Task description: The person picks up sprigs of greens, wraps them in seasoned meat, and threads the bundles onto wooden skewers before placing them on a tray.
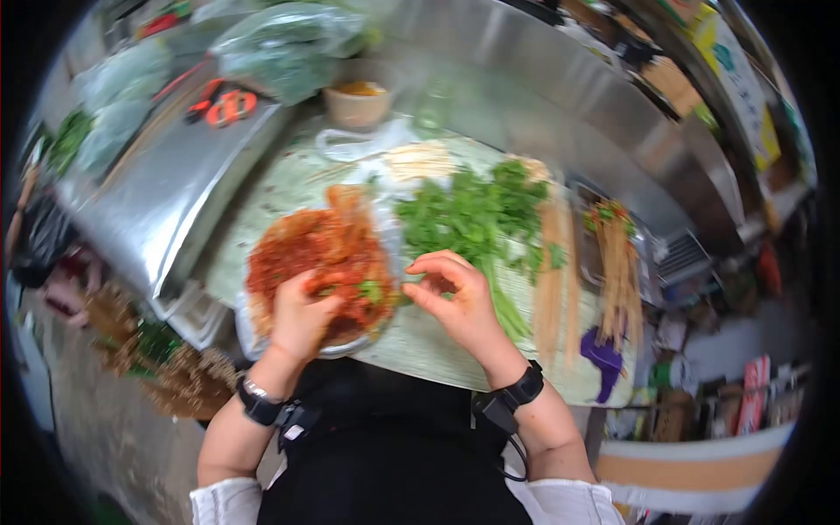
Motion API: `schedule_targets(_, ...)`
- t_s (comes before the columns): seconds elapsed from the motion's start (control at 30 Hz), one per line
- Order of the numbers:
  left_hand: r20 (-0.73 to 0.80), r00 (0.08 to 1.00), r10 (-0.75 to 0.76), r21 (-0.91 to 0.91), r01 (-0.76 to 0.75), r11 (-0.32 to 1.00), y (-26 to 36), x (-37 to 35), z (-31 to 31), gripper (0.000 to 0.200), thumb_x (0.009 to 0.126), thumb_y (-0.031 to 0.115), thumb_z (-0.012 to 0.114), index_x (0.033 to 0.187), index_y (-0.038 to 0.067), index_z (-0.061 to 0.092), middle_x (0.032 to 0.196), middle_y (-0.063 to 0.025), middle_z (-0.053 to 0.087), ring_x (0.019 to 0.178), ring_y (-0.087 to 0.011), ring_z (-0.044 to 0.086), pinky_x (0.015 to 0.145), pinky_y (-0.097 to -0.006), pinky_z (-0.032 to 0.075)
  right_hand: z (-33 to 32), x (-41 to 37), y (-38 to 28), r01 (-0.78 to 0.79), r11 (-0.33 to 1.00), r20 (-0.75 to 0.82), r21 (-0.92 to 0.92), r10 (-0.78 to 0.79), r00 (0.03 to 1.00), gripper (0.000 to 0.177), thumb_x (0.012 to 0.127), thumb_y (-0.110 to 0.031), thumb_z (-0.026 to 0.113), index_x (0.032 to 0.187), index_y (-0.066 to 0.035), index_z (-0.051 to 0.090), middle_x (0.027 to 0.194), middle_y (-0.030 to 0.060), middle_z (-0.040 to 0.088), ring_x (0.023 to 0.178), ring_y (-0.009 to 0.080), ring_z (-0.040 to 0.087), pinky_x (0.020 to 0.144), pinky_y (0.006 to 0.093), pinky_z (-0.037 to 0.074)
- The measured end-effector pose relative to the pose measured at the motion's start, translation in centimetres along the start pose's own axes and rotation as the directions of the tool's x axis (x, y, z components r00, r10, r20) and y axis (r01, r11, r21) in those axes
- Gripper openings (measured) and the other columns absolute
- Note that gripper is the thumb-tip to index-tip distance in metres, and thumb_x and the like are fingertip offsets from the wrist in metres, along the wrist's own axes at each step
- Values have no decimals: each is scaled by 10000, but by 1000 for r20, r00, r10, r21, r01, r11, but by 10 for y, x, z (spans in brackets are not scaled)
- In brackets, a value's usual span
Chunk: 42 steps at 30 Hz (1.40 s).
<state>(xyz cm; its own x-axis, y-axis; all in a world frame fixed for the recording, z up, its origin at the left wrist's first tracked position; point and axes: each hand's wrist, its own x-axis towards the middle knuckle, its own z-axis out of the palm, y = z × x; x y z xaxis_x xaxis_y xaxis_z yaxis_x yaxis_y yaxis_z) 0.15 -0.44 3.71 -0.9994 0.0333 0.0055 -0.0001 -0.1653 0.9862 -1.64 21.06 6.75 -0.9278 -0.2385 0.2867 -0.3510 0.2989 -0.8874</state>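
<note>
A bowl in front of me is heaped with thin, red-seasoned slices that look like marinated meat. My left hand is over the heap, thumb and fingers curled round a red-coated slice. Green leafy bits show beside that slice. To the right of the bowl's rim is my right hand, its thumb and fingertips bent toward each other with a gap between them. Nothing clear shows in that gap. Leafy green herbs lie with their stems pointing toward me, just beyond my right hand.
Bare wooden skewers lie right of the herbs. Loaded skewers rest across a metal tray. A purple cloth-like item is at the table's right edge. Orange-handled scissors sit on a steel surface; a tan bowl stands behind.
</note>
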Motion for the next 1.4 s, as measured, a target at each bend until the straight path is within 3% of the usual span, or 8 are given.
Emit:
schedule_targets(0.17,-76,997,27,-1,-27,1000,-16,4,-4,254,739,-121,508,954,-49,623,922,-66,649,825,-123,606,755,-249,491,-122,-34,67,-354,887,-392,-298,224,892,122,792,-25,616,895,42,621,781,101,646,627,141,627,581,256,502)
schedule_targets(0.23,-100,995,7,-68,-14,998,-20,5,-3,245,744,-122,510,951,-54,622,923,-67,647,824,-126,605,754,-251,492,-174,-52,93,-442,590,-462,-676,129,877,132,764,-38,629,861,50,644,728,147,658,595,178,642,567,269,502)
schedule_targets(0.3,-85,996,-2,-98,-6,995,-20,6,-2,242,748,-122,510,956,-61,617,925,-74,643,822,-132,607,751,-251,495,-203,-58,106,-558,253,-449,-790,380,809,149,737,-70,661,852,25,657,644,143,643,548,174,626,516,255,482)
schedule_targets(0.5,-102,995,0,-128,-13,992,-15,3,1,232,762,-115,506,967,-69,604,931,-87,639,807,-144,614,733,-263,508,-217,-57,119,-811,426,-445,-401,683,579,152,723,-146,664,703,4,647,585,113,633,519,157,613,502,283,480)
schedule_targets(0.73,-89,996,-23,-109,13,994,-18,6,0,215,765,-104,517,954,-59,608,918,-83,642,794,-140,613,715,-255,506,-224,-63,93,-784,620,-403,-28,711,576,134,819,-127,617,756,-9,619,568,31,576,458,86,535,407,207,411)
schedule_targets(0.97,-193,981,-11,-162,-21,987,-38,12,-16,232,777,-103,515,987,-37,588,948,-77,624,868,-154,599,776,-279,494,-171,-36,31,-464,813,-283,351,564,775,131,848,-155,609,841,-27,583,676,40,615,590,106,607,502,194,466)
schedule_targets(1.1,-226,972,-58,-484,-61,873,-17,10,7,282,793,-122,455,1049,-34,534,1002,-106,598,896,-229,613,812,-349,515,-80,-25,3,-191,827,-283,529,384,879,135,854,-151,604,898,-26,577,780,70,641,683,135,637,583,208,491)
schedule_targets(1.4,-224,965,-140,-680,-52,731,-9,9,11,267,814,-117,435,1056,-52,524,1024,-141,597,913,-253,615,817,-362,519,35,-30,-16,-181,733,-108,655,329,938,133,869,-115,553,945,-5,552,888,104,597,712,193,629,626,268,509)
